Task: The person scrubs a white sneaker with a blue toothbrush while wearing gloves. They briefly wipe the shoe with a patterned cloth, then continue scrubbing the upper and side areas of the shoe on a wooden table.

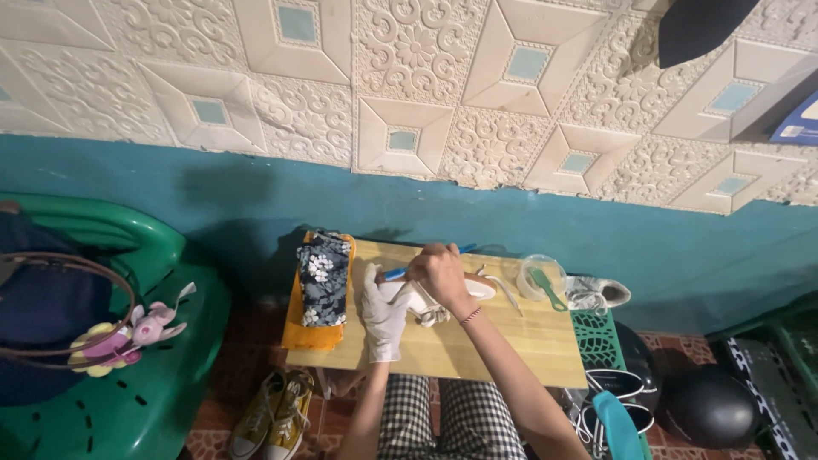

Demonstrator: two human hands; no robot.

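— Where's the shoe (434,300)?
— On the desk (511,341), mid-top. The gloved left hand (383,313) steadies it, grip wrapped round its side.
— And the right hand (439,271)?
— Grip closed on a blue brush (394,273) over the shoe. Folded cloths (322,281) lie left, a bowl (541,277) right.

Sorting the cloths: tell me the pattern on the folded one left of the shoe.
Dark fabric with white flowers, lying on an orange cloth; the head view shows it.

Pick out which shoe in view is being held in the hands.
It is the white shoe on the wooden table, steadied by the gloved left hand beneath the right hand. The yellow sneakers sit on the floor; another white shoe lies untouched beyond the table's right edge.
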